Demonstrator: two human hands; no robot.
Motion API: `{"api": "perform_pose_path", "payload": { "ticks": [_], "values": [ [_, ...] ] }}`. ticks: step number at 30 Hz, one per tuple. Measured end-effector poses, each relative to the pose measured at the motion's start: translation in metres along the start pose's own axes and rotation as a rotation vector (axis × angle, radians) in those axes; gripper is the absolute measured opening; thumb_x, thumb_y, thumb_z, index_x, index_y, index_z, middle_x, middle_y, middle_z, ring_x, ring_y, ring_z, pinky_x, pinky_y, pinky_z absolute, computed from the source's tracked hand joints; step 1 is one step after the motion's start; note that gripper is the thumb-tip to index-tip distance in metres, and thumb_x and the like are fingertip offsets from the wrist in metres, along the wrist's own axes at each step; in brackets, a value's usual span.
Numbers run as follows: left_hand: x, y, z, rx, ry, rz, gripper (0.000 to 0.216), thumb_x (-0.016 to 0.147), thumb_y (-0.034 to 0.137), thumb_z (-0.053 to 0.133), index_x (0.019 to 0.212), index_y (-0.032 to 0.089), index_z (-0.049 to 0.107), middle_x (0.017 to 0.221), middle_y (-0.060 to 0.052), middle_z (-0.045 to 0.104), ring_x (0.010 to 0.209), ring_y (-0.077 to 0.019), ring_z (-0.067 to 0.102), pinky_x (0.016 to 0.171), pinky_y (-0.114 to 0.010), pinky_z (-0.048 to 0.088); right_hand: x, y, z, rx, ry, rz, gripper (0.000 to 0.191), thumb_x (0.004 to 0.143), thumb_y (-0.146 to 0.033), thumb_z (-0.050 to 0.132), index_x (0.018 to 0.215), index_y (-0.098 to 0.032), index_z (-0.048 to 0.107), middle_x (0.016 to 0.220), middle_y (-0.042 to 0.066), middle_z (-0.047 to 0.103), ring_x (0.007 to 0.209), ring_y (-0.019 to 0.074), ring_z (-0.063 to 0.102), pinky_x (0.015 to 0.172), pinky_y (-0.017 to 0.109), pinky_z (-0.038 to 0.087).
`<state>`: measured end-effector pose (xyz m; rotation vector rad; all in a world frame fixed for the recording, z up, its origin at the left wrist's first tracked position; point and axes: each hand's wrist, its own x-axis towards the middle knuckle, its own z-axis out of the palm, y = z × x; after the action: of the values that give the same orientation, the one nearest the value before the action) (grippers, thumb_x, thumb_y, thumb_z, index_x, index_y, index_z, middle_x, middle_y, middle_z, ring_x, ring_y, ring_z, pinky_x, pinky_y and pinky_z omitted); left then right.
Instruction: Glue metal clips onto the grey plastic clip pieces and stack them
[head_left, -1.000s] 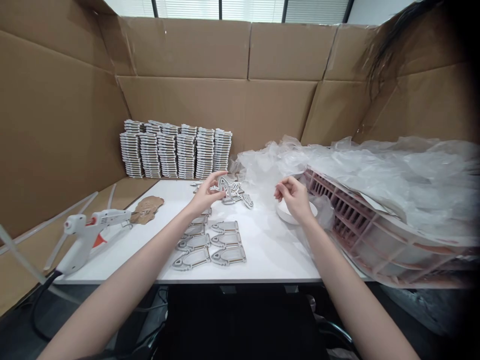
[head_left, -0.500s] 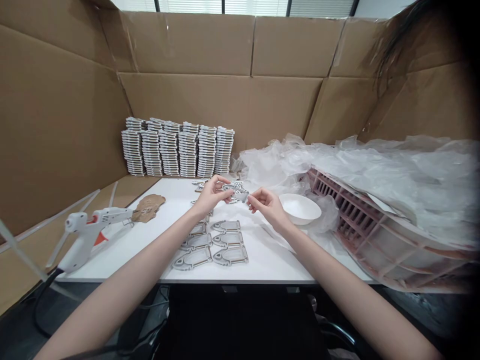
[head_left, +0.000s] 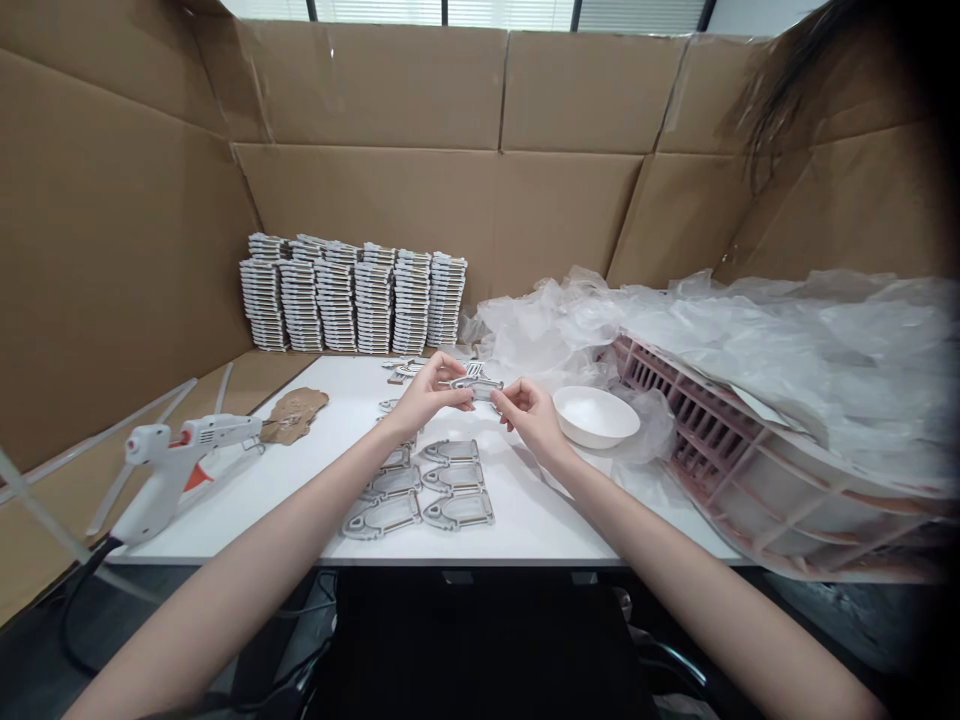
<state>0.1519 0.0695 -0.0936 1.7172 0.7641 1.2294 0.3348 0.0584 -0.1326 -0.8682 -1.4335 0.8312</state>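
A small flat grey frame piece (head_left: 481,384) is held up over the table between my two hands. My left hand (head_left: 430,396) pinches its left end between thumb and fingers. At the opposite end, my right hand (head_left: 531,412) closes thumb and fingertips on the piece's edge. Below lie two columns of similar grey frames with rounded outlines (head_left: 455,508), partly hidden by my left forearm. Behind my left hand are more grey and white flat pieces (head_left: 405,368). A white bowl (head_left: 596,415) stands just right of my right hand; its contents are hard to make out.
A white glue gun (head_left: 169,460) lies at the left, its nozzle by a brown glue-stained scrap (head_left: 295,416). Several stacks of similar pieces (head_left: 373,300) stand at the back. Clear plastic bags (head_left: 787,330) spill over a pink crate (head_left: 750,470) on the right. Cardboard walls (head_left: 420,90) enclose the table (head_left: 540,535).
The grey piece has tilted to lie flatter and shifted slightly right in my hands. My right fingers have moved a little left and curled closer on its end.
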Motion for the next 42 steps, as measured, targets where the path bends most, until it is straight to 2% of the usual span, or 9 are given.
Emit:
{"api": "perform_pose_path", "payload": {
  "ticks": [8,17,21,26,29,32,35,37,42],
  "values": [
    [0.0,-0.003,-0.001,0.001,-0.049,0.006,0.041,0.067,0.026,0.08,0.094,0.019,0.05,0.103,-0.003,0.056,0.066,-0.0121,0.067,0.067,-0.032,0.058,0.0,0.0,-0.001,-0.064,0.034,-0.023,0.036,0.072,-0.052,0.068,0.068,-0.021,0.052,0.061,-0.001,0.054,0.055,0.0123,0.047,0.047,0.024,0.037],
    [0.0,-0.005,-0.003,0.025,-0.093,0.022,0.034,0.07,0.023,0.077,0.098,0.018,0.059,0.099,-0.004,0.059,0.076,-0.0169,0.068,0.07,-0.033,0.058,0.001,0.0,0.001,-0.115,0.076,-0.046,0.03,0.073,-0.047,0.066,0.068,-0.02,0.054,0.065,0.0,0.057,0.058,0.0128,0.048,0.053,0.026,0.039],
    [0.001,-0.006,-0.004,0.025,-0.095,0.019,0.034,0.071,0.024,0.077,0.098,0.017,0.058,0.101,-0.004,0.061,0.069,-0.0158,0.07,0.07,-0.034,0.058,0.0,-0.001,0.0,-0.159,0.082,-0.069,0.029,0.075,-0.046,0.064,0.068,-0.02,0.053,0.066,0.0,0.058,0.059,0.0131,0.049,0.056,0.027,0.04],
    [0.0,-0.004,-0.003,-0.002,-0.09,0.031,0.032,0.072,0.025,0.077,0.097,0.016,0.059,0.091,-0.002,0.063,0.068,-0.0161,0.07,0.07,-0.032,0.057,0.001,0.001,-0.001,-0.167,0.153,-0.087,0.033,0.072,-0.047,0.068,0.085,-0.021,0.052,0.074,-0.001,0.057,0.063,0.0133,0.052,0.058,0.026,0.041],
    [0.0,-0.004,-0.002,-0.01,-0.108,0.028,0.032,0.072,0.026,0.077,0.096,0.016,0.058,0.088,-0.001,0.063,0.068,-0.0158,0.07,0.07,-0.032,0.057,0.003,0.006,0.0,-0.097,0.056,-0.063,0.037,0.075,-0.049,0.064,0.098,-0.021,0.052,0.075,-0.001,0.058,0.064,0.0141,0.055,0.057,0.026,0.042],
    [0.0,-0.004,-0.002,-0.001,-0.124,0.016,0.034,0.071,0.028,0.077,0.095,0.016,0.056,0.092,-0.001,0.063,0.066,-0.0145,0.069,0.068,-0.032,0.058,0.004,0.01,0.003,-0.04,-0.055,-0.087,0.035,0.08,-0.05,0.059,0.097,-0.02,0.055,0.065,-0.003,0.054,0.061,0.0144,0.056,0.056,0.026,0.043],
    [0.0,-0.006,-0.002,0.03,-0.141,0.017,0.033,0.073,0.03,0.076,0.092,0.017,0.053,0.086,0.0,0.062,0.064,-0.0128,0.066,0.06,-0.028,0.056,0.002,0.011,0.004,-0.027,-0.099,-0.103,0.035,0.079,-0.05,0.061,0.095,-0.019,0.056,0.062,-0.004,0.053,0.059,0.0134,0.055,0.056,0.026,0.044],
    [0.0,-0.007,-0.003,0.086,-0.154,0.018,0.03,0.076,0.033,0.074,0.091,0.017,0.052,0.079,0.001,0.061,0.063,-0.012,0.063,0.056,-0.026,0.053,0.001,0.011,0.005,-0.043,-0.124,-0.103,0.034,0.079,-0.048,0.061,0.095,-0.018,0.057,0.062,-0.004,0.052,0.058,0.0131,0.054,0.055,0.026,0.043],
    [0.001,-0.008,-0.011,0.361,-0.232,0.005,0.031,0.079,0.035,0.069,0.102,0.016,0.063,0.063,0.003,0.057,0.058,-0.011,0.058,0.055,-0.022,0.046,-0.002,0.013,0.006,-0.098,-0.187,-0.072,0.028,0.08,-0.041,0.06,0.096,-0.018,0.058,0.061,-0.005,0.05,0.057,0.0124,0.052,0.055,0.026,0.044]
  ]
}}
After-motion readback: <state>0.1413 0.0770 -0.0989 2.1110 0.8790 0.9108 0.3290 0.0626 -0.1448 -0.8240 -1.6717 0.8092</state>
